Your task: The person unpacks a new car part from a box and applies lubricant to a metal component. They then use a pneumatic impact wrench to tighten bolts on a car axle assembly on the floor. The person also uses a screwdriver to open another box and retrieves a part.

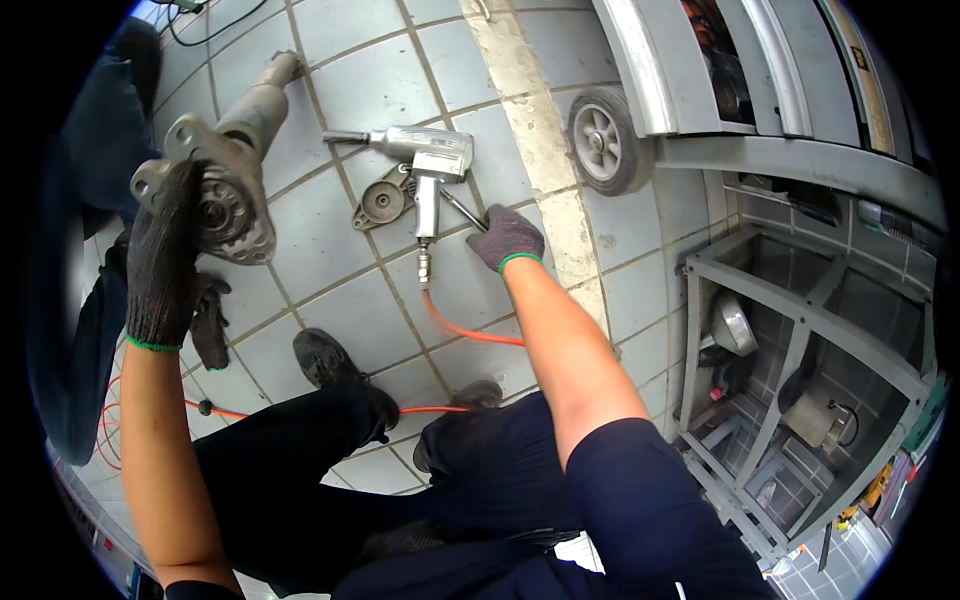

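Left hand [165, 262]'s clamped on the wide end of a chunky metal motor part [250, 125], up over the floor tiles; long axis runs diagonally, narrow end pointing away and to the right. Right hand [510, 238]'s wrapped round a thin metal bar [462, 209], slanting up-left behind the air gun [427, 205]. Gun's nose points left.

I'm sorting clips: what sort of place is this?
Likely a repair workshop: a silver pistol-shaped air wrench with an orange hose lies on grey floor tiles, and the left hand, in a dark knit glove, holds a grey metal machine part.
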Motion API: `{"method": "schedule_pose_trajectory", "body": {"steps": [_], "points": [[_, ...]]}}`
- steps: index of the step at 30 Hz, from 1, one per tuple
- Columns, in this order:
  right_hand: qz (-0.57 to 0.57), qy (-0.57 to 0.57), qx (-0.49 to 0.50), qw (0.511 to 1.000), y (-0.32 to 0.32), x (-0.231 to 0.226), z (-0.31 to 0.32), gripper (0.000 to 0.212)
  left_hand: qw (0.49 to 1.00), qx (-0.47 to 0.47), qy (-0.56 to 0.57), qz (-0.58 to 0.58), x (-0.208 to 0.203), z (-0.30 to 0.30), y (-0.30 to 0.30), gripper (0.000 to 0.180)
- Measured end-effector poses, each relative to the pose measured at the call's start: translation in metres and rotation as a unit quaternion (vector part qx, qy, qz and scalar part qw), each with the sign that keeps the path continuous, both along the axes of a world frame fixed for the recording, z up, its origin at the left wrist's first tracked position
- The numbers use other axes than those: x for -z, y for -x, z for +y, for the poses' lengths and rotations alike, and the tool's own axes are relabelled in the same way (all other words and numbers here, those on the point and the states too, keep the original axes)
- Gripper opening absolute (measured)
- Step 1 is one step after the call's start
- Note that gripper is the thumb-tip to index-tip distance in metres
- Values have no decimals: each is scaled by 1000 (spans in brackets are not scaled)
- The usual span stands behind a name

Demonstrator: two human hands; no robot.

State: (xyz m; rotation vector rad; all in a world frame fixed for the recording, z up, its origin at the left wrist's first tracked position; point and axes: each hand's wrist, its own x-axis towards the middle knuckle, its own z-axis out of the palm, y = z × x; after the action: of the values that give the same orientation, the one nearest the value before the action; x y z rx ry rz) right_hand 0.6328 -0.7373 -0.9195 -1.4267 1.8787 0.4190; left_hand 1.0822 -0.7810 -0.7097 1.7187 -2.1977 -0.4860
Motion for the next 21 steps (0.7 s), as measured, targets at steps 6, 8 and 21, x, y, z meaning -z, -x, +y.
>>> {"method": "schedule_pose_trajectory", "body": {"steps": [6,8,21], "points": [[70,-85,-155,982,93,13,9,36,998,12,-17,-59,22,8,-36,63],[117,-79,-154,978,117,19,10,37,991,37,25,-126,25,10,-55,60],[157,234,-18,959,205,-1,87,35,993,81,18,-86,37,5,-42,55]]}}
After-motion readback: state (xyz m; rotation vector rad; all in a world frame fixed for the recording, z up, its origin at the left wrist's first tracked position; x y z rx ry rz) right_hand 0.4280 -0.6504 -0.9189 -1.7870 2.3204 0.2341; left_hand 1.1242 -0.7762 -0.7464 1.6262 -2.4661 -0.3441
